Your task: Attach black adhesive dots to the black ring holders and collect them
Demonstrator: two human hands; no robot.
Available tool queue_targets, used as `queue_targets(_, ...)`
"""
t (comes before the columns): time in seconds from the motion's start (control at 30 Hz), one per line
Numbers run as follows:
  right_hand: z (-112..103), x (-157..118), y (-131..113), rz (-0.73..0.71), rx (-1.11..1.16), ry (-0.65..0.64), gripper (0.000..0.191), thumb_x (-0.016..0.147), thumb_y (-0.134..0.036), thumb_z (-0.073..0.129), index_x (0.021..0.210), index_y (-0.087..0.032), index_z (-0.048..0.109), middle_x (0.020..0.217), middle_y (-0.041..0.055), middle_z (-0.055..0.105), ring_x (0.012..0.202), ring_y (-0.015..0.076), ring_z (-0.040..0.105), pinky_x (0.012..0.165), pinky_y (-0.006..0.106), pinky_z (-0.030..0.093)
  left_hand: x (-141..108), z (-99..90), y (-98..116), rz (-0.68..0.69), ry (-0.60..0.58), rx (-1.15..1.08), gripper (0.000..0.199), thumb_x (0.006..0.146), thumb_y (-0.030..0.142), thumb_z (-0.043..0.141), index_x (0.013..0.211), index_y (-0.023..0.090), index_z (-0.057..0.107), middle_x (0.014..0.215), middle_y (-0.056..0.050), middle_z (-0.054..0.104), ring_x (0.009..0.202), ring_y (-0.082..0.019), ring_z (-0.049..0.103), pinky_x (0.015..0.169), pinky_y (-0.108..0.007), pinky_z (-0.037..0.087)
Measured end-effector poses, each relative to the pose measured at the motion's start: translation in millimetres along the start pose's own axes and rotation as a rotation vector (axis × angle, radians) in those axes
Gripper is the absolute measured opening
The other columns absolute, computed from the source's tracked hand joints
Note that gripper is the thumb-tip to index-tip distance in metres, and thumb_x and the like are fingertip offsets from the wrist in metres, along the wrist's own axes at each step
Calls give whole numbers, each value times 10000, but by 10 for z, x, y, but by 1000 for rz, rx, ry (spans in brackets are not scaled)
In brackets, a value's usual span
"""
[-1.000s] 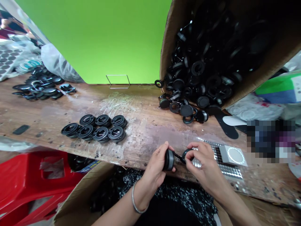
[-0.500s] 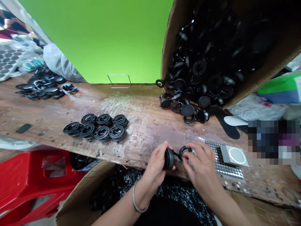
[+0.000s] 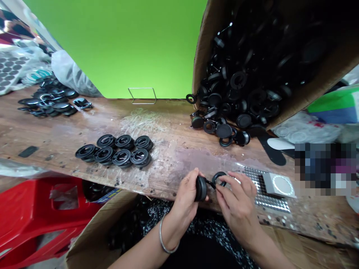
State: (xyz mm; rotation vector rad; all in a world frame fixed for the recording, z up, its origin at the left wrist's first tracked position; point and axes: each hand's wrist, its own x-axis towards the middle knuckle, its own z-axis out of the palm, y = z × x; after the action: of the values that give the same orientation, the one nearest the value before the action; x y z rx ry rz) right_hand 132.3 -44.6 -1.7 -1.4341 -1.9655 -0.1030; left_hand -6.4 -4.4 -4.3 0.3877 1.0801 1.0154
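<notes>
Above the table's front edge, my left hand (image 3: 185, 196) is closed around a round black base with a ribbed rim (image 3: 201, 188), turned on its side. A thin black arm (image 3: 210, 183) runs from the base to a black ring (image 3: 218, 176). My right hand (image 3: 240, 198) pinches this arm near the ring, with thumb and fingertips together; the fingers hide part of the ring. Left of my hands, several similar round black parts (image 3: 121, 158) lie in two rows on the wooden table (image 3: 179, 144).
A cardboard box (image 3: 198, 56) spills black ring parts at the back right. A green panel (image 3: 126, 45) stands behind a wire stand (image 3: 142, 96). Right of my hands lie a studded metal sheet (image 3: 273, 205) and a white box (image 3: 277, 184). A red stool (image 3: 25, 201) is at lower left.
My right fingers have shifted slightly left along the arm, and the ring has tilted so more of it shows. My left hand keeps its hold on the base.
</notes>
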Motion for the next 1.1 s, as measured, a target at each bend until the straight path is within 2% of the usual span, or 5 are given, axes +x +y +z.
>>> queue_targets(0.27,0,77,109,19,-86,23,247,869,-164,622,1115,-174,644,1203,131,615,1219,345,471,1000,596,374,5,32,72,-3,95,-53,387,722,531,706,788,161,612,657,34,519,511,-79,462,413,-186,408)
queue_targets(0.5,-7,173,89,-50,-96,-102,135,879,-152,570,896,-173,703,1214,125,612,1267,359,428,1018,597,340,-2,48,25,-20,108,-73,391,717,530,703,793,164,590,654,30,533,542,-93,490,424,-184,409)
queue_targets(0.67,92,49,-9,-159,-98,-112,239,880,-65,489,1030,-128,664,1185,139,633,1272,320,446,1071,556,312,27,-11,35,-28,70,-46,352,735,505,686,788,172,583,652,32,525,542,-93,499,420,-177,388)
queue_targets(0.9,69,157,1,-22,115,-22,183,875,-138,598,1047,-175,652,1141,114,632,1179,301,507,980,548,396,82,-60,217,-296,30,-189,273,759,399,692,803,162,566,588,31,505,441,-56,427,381,-146,289)
queue_targets(1.1,99,291,-52,2,115,-2,122,885,-170,601,966,-212,681,1106,77,653,1206,318,494,1038,630,292,63,13,170,-342,29,-272,253,802,381,668,779,168,534,569,12,534,419,-66,425,368,-163,300)
